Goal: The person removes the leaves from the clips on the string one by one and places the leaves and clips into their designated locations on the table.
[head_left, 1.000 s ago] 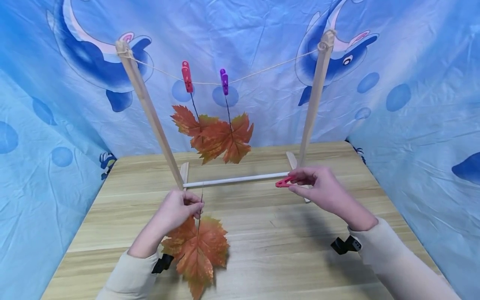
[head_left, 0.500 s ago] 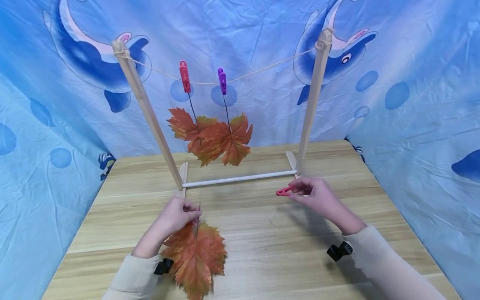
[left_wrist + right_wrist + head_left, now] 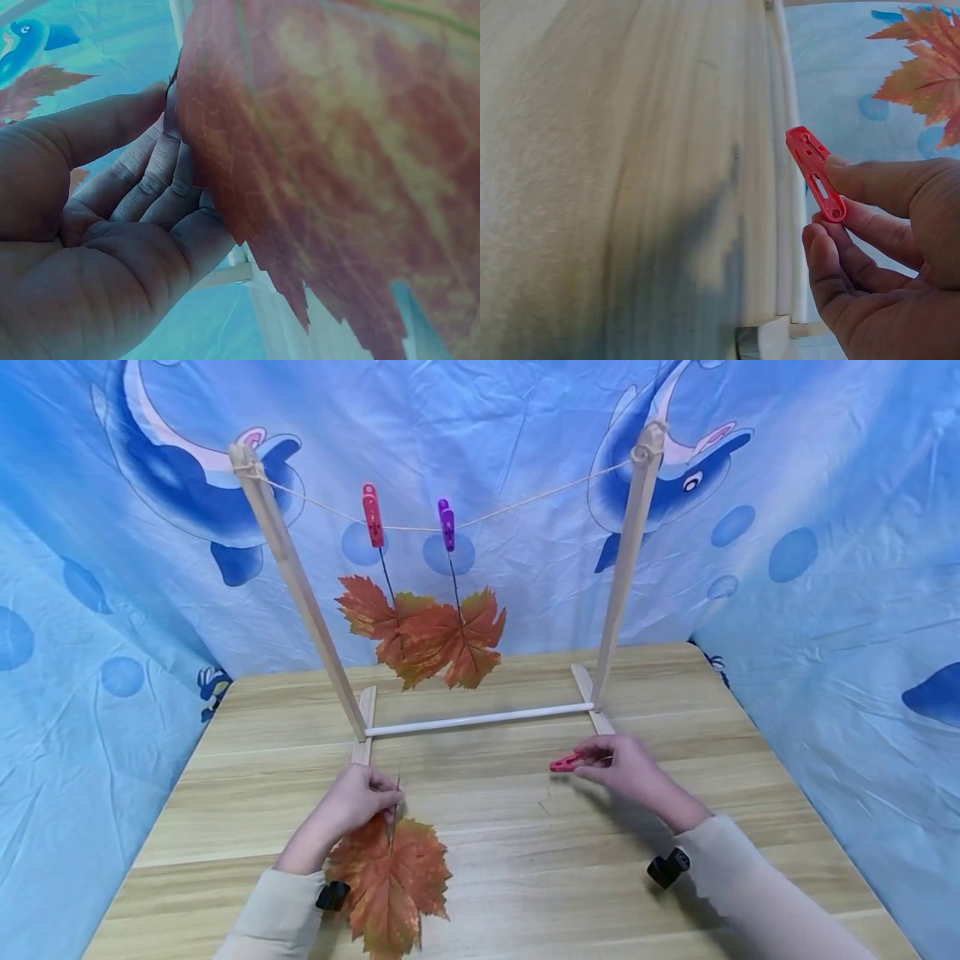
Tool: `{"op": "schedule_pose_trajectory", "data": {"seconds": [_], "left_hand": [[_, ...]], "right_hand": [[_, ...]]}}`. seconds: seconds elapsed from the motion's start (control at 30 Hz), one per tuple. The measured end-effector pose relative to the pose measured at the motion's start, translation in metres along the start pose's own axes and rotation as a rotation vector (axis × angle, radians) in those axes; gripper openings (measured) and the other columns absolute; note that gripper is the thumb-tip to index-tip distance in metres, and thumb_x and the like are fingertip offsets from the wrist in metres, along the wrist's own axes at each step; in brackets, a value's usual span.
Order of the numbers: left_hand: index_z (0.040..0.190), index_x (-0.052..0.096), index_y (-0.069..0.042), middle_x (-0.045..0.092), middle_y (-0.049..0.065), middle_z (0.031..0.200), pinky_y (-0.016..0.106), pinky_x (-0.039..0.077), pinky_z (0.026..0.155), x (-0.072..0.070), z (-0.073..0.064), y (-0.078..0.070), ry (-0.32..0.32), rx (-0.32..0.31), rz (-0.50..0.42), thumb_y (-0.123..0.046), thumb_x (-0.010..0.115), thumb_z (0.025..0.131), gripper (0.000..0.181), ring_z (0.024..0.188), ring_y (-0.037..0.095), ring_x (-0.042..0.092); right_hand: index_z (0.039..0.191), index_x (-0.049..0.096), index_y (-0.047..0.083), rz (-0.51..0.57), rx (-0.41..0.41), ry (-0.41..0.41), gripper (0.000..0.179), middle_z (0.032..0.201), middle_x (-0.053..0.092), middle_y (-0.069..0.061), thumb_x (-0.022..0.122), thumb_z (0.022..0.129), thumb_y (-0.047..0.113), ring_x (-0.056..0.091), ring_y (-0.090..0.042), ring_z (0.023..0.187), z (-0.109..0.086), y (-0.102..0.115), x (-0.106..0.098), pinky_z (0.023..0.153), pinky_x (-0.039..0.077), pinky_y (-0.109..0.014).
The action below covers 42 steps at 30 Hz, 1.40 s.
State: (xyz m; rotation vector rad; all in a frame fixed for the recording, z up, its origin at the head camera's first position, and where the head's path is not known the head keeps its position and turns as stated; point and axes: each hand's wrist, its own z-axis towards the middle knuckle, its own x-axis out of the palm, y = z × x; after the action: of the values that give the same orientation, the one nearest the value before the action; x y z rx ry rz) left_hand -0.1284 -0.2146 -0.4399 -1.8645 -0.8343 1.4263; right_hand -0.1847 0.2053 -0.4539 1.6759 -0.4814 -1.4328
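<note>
The clip [image 3: 564, 765] in front of the white rod [image 3: 480, 720] is red, the leaf [image 3: 390, 885] orange. Behind it, blue cloth [image 3: 480, 435] bears dolphins [image 3: 168, 468].

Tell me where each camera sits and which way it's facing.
Head: on the head, facing forward and down at the table and frame; left hand, right hand and sleeves show.
Left wrist: on that wrist, facing the held leaf; only the left hand shows.
Right wrist: on that wrist, facing the held peg and table; only the right hand shows.
Shared: head and right wrist both show the held peg.
</note>
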Motion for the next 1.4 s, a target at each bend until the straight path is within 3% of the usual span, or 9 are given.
{"op": "schedule_pose_trajectory", "data": {"seconds": [0.37, 0.7, 1.1, 1.4], "left_hand": [[0.083, 0.075, 0.006, 0.068, 0.01, 0.066, 0.031, 0.054, 0.056, 0.004, 0.003, 0.008, 0.002, -0.033, -0.034, 0.006, 0.066, 0.095, 0.015, 0.058, 0.021, 0.066], [0.08, 0.076, 0.003, 0.068, 0.009, 0.064, 0.03, 0.053, 0.055, 0.008, 0.003, 0.009, -0.018, -0.048, 0.018, 0.004, 0.068, 0.093, 0.015, 0.057, 0.021, 0.067], [0.071, 0.076, -0.001, 0.067, 0.007, 0.061, 0.028, 0.05, 0.053, 0.014, 0.0, 0.006, -0.02, -0.046, 0.052, 0.001, 0.073, 0.09, 0.02, 0.057, 0.021, 0.066], [0.068, 0.075, -0.004, 0.066, 0.004, 0.06, 0.029, 0.045, 0.052, 0.017, 0.001, 0.007, -0.014, -0.022, 0.114, -0.001, 0.075, 0.089, 0.022, 0.056, 0.018, 0.062]], "right_hand": [[0.106, 0.075, -0.001, -0.055, 0.012, 0.024, 0.024, 0.091, 0.072, -0.005, 0.084, 0.084, 0.004, 0.067, -0.016, 0.078, 0.0, -0.005, 0.008, 0.068, 0.056, -0.028], [0.105, 0.076, 0.002, -0.122, 0.053, 0.032, 0.024, 0.091, 0.07, -0.003, 0.085, 0.083, 0.007, 0.064, -0.015, 0.079, 0.001, -0.01, 0.011, 0.071, 0.055, -0.033], [0.1, 0.076, 0.006, -0.263, 0.028, 0.056, 0.021, 0.089, 0.066, 0.001, 0.086, 0.082, 0.008, 0.059, -0.016, 0.08, 0.001, -0.017, 0.014, 0.074, 0.051, -0.039], [0.097, 0.076, 0.005, -0.289, 0.019, 0.046, 0.02, 0.086, 0.064, 0.001, 0.087, 0.08, 0.006, 0.056, -0.015, 0.077, 0.003, -0.02, 0.016, 0.072, 0.05, -0.038]]}}
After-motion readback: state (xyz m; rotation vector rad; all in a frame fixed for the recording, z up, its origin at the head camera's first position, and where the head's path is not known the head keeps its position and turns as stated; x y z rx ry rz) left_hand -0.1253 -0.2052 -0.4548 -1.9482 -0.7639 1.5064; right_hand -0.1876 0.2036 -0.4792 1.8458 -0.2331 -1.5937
